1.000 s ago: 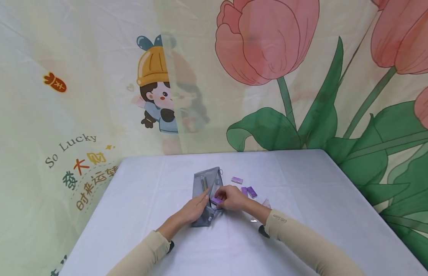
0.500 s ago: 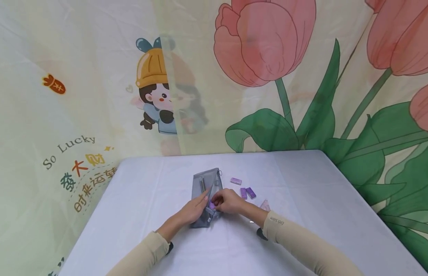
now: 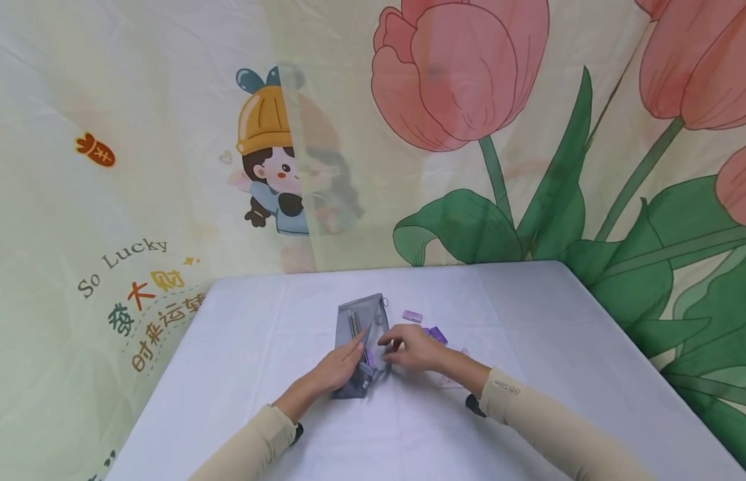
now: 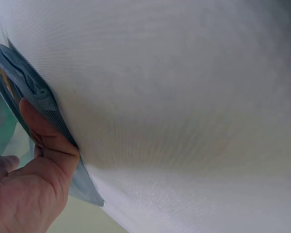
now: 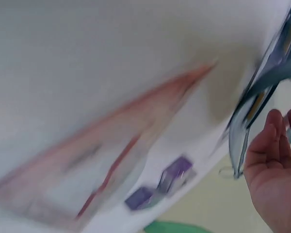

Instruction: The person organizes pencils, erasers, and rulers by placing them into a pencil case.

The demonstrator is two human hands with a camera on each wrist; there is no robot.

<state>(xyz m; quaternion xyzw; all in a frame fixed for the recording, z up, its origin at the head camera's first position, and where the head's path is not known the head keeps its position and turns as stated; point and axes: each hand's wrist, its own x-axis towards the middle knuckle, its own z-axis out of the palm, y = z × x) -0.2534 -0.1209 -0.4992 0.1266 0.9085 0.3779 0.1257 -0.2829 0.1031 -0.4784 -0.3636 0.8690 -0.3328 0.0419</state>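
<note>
A grey mesh pencil pouch (image 3: 362, 308) lies on the white table, its mouth gaping on the right side. Slim pencils (image 3: 353, 323) show through the mesh, and a purple piece (image 3: 371, 359) is visible inside the opening. My left hand (image 3: 338, 366) holds the pouch's edge; in the left wrist view its fingers grip the blue-grey mesh (image 4: 39, 94). Just right of the mouth is my right hand (image 3: 416, 347), with nothing between its parted fingers. The right wrist view has this hand (image 5: 276, 170) beside the pouch's rim (image 5: 240, 131).
A small purple block (image 3: 412, 316) lies beyond my right hand, and two more purple blocks (image 3: 438, 335) are partly covered by it. A clear triangle ruler with pinkish edges (image 5: 111, 145) lies under my right forearm. A printed curtain (image 3: 349, 133) hangs behind the table.
My right hand has let go of a purple block inside the pouch and drawn back to the right, fingers parting. My left hand stays on the pouch.
</note>
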